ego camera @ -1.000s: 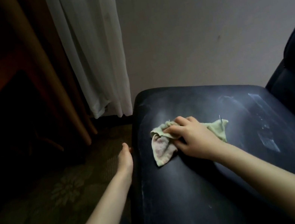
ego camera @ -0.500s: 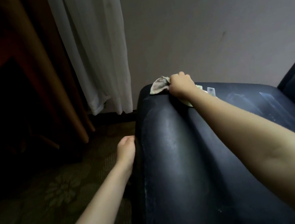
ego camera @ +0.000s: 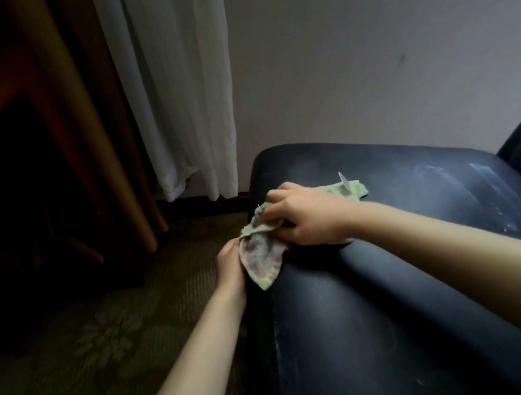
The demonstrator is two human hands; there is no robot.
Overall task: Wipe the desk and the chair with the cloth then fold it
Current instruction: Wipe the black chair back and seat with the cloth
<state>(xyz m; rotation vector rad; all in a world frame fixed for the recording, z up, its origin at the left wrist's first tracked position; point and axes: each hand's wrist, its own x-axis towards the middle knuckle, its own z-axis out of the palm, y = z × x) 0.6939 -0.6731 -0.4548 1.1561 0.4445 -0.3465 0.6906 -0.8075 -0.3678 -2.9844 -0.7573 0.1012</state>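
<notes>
Room: dim corner, plain pale wall (ego camera: 380, 37), one white sheer curtain (ego camera: 177, 90) hanging to the patterned dark carpet (ego camera: 70, 352), a wooden desk leg (ego camera: 82, 124) at the left.
Chair: one dark blue-black leather chair seat (ego camera: 391, 296), scuffed with pale streaks on its right part.
Cloth: one crumpled pale-green cloth (ego camera: 263, 259), stained pinkish-brown on the flap that droops over the seat's left edge; a small tag stands up at its far end.
Right hand (ego camera: 308, 220): fingers curled down, gripping and pressing the cloth onto the seat near the front-left corner.
Left hand (ego camera: 229, 265): beside the seat's edge, touching the hanging flap; whether its fingers pinch it I cannot tell.
Open room: bare seat spreads right and toward the viewer; carpet lies clear to the left.
</notes>
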